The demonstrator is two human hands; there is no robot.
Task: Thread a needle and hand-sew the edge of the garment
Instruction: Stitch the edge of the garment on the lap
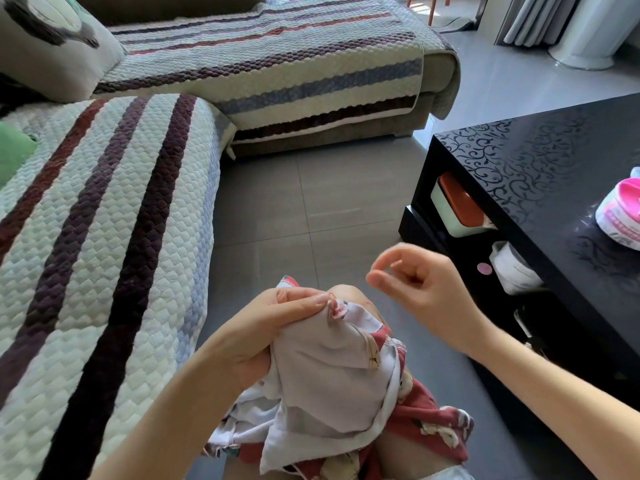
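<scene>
Pale lilac-grey cloth with a red printed side, the garment [332, 372], lies bunched over our lap and knee. Our left hand [273, 327] grips it from the left side: thumb laid flat along the top, fingers closed around a gathered fold, so the hand is firmly closed on the fabric. At the tip of that thumb a small puckered point of the edge [336, 308] stands up, white with pink trim. Below the grip the cloth hangs in loose folds, the white lining and red print spilling toward our body. Our right hand [420, 289] is raised up and to the right of the grip, apart from the cloth, not touching it. Its forefinger and thumb are curled toward each other with a narrow gap at the tips; the other fingers are folded in. We cannot tell whether a needle or thread sits between those fingertips; neither is visible. Left of the grip: a sofa [104, 237] under a quilted cream cover with dark stripes. Right of the grip, beyond our right hand: a black table [540, 161] with scroll pattern, a pink-and-white shoe [620, 213] on its top. Beyond the grip: grey floor [304, 202] tiles.
</scene>
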